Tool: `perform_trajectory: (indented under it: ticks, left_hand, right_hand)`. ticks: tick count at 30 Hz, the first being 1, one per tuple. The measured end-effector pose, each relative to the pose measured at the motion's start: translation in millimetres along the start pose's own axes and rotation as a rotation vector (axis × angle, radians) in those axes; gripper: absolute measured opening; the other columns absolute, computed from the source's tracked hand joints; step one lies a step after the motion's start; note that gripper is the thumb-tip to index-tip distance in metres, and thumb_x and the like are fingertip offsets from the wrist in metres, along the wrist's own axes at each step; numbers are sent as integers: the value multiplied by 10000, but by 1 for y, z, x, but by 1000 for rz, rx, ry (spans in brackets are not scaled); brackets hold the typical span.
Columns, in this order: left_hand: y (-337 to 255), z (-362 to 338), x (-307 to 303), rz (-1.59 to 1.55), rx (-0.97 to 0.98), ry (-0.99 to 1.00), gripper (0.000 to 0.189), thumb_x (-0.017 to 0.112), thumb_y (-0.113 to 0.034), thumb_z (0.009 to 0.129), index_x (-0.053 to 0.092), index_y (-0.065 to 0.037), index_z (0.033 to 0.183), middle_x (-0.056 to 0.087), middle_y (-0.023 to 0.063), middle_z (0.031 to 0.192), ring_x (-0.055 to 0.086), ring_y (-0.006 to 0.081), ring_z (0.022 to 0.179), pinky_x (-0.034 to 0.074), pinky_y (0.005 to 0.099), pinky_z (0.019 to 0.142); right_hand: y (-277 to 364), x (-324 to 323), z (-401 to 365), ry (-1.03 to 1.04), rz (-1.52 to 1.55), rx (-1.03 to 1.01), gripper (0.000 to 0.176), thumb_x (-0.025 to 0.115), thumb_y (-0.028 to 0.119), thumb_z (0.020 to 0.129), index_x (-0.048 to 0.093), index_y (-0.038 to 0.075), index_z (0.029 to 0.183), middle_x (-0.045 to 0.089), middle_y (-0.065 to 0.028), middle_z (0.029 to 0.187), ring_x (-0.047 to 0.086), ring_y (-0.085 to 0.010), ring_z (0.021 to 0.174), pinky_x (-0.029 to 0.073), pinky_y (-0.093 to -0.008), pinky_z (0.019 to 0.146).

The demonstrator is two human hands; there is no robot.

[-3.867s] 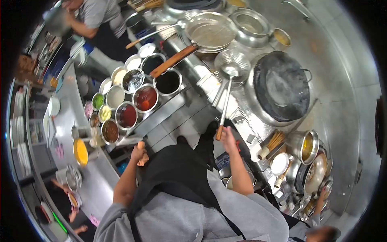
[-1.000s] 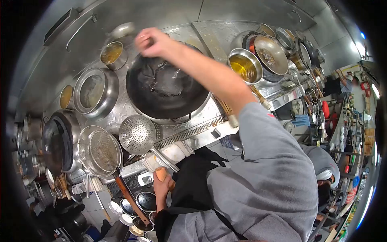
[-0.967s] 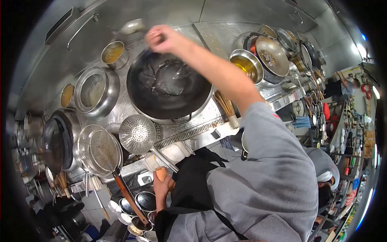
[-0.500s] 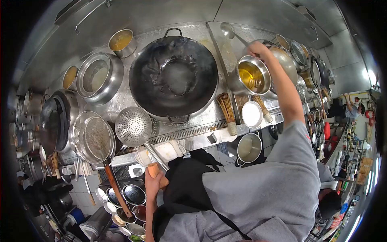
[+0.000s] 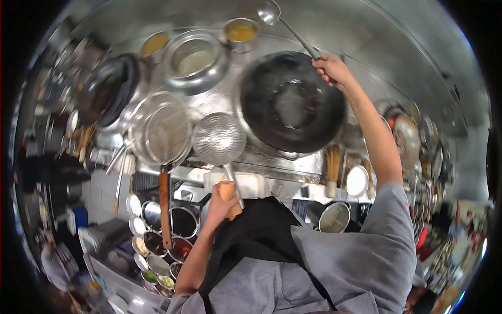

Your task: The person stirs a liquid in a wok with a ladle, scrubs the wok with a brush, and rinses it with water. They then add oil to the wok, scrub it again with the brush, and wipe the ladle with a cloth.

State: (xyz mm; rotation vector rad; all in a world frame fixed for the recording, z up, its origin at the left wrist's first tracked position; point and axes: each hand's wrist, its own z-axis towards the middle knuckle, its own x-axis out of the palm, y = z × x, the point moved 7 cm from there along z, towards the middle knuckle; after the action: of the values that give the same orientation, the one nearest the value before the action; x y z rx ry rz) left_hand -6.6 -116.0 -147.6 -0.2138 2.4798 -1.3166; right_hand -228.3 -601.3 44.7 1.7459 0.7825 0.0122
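A long-handled steel ladle (image 5: 293, 30) is gripped near its handle's end by my right hand (image 5: 331, 70), above the back edge of a black wok (image 5: 290, 102). The ladle's bowl hangs behind the wok, over the steel backsplash. My left hand (image 5: 221, 204) is wrapped round an orange-brown block-like thing (image 5: 228, 192) in front of the stove edge. Right beside that hand runs the handle of a perforated skimmer (image 5: 219, 138), whose round head lies left of the wok. The wok shows a shiny wet patch at its bottom.
Wire strainers (image 5: 166, 128) with a wooden handle lie left of the skimmer. Behind them are a wide steel pot (image 5: 194, 60) and a small pot of yellow liquid (image 5: 241, 34). Bamboo brushes (image 5: 333, 170) and a white bowl (image 5: 357, 181) sit at right. Several ingredient containers (image 5: 153, 242) are lower left.
The view has turned toward the left, so the wok appears further right. My right hand has carried the ladle from beside the oil pot to above the wok's back edge. My left hand keeps its hold.
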Motion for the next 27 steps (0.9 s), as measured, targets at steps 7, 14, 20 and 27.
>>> perform_trajectory:
  ticks: [7, 14, 20, 27]
  left_hand:
    - [1, -13, -21, -670, -156, 84, 341, 697, -111, 854, 544, 18, 1130, 668, 94, 869, 680, 194, 760, 568, 322, 711]
    - [3, -23, -57, -889, -170, -19, 365, 673, -122, 866, 549, 26, 1176, 663, 101, 876, 683, 199, 770, 567, 317, 676]
    - [22, -30, -70, -862, -213, -44, 406, 660, -118, 839, 526, 25, 1195, 644, 124, 914, 669, 221, 808, 574, 340, 666]
    - [44, -25, -33, -768, -272, 1, 378, 670, -136, 859, 527, 9, 1177, 628, 88, 917, 650, 223, 824, 547, 366, 740]
  right_hand:
    - [18, 218, 106, 244, 124, 134, 111, 620, 138, 905, 565, 90, 821, 514, 25, 610, 426, -61, 426, 310, -248, 365]
    - [-20, 395, 182, 728, 825, 511, 189, 523, 81, 910, 518, 47, 725, 439, 39, 530, 433, -66, 418, 305, -234, 361]
    - [32, 368, 97, 857, 1562, 657, 241, 471, 71, 890, 430, 98, 654, 405, 53, 539, 422, -59, 407, 329, -224, 387]
    - [81, 224, 41, 906, 1741, 394, 175, 471, 35, 821, 418, 100, 668, 410, 43, 557, 422, -62, 422, 345, -227, 410]
